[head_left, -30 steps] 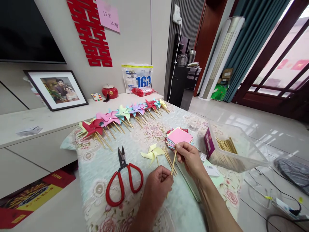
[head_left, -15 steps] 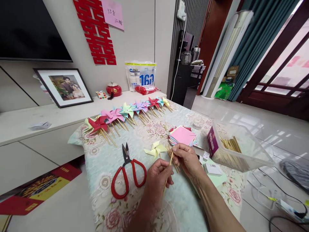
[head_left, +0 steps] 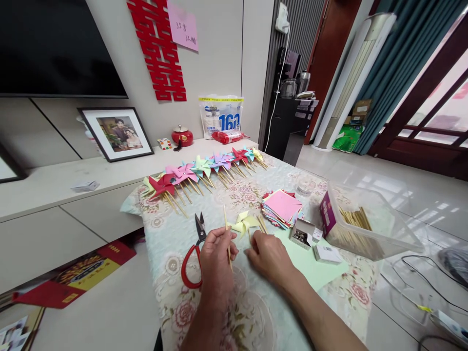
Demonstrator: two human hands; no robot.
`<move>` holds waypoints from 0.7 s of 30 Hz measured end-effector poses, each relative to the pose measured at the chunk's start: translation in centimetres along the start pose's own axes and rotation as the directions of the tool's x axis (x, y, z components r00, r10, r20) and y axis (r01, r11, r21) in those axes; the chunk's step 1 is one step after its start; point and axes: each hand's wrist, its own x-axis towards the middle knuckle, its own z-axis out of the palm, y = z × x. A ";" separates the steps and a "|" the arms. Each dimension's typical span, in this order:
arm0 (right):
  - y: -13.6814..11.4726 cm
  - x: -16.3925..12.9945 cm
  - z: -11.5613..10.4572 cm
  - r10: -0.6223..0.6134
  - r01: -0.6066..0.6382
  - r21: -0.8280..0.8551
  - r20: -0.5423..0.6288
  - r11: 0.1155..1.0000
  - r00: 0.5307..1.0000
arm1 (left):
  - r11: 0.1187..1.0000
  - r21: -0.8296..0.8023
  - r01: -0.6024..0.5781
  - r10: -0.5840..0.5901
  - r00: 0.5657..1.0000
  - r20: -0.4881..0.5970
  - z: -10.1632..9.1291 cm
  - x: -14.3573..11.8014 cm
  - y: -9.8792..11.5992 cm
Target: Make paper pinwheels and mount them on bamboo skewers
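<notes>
Gripping a wooden stick (head_left: 226,229) upright, left hand (head_left: 216,256) pinches it over the floral tablecloth (head_left: 171,297); right hand (head_left: 268,253) rests palm-down, grip unclear, beside yellow pinwheel (head_left: 243,223). Bag (head_left: 221,116) behind reads "160".

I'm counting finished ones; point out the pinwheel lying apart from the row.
The yellow pinwheel, alone near the right hand, beside the paper stack. The others lie in a row at the table's far edge.

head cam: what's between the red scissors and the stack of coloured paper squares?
In the head view, the left hand holding a wooden stick upright, then the yellow pinwheel, lie between the red scissors and the paper stack.
</notes>
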 end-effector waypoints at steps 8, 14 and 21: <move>0.1 -0.5 -1.2 0.085 -0.070 -0.113 0.134 0.991 0.987 | 0.993 0.038 0.113 -0.115 0.991 0.067 -1.5 -3.1 0.8; 1.2 -3.3 -1.9 0.035 -0.042 0.028 0.223 0.999 0.974 | 0.967 0.000 0.255 -0.255 0.967 0.010 -4.5 -5.2 1.7; -2.7 -3.5 -1.5 -0.330 0.300 0.220 0.114 0.928 0.937 | 0.959 -0.004 0.285 -0.285 0.958 0.023 -6.5 -6.2 3.5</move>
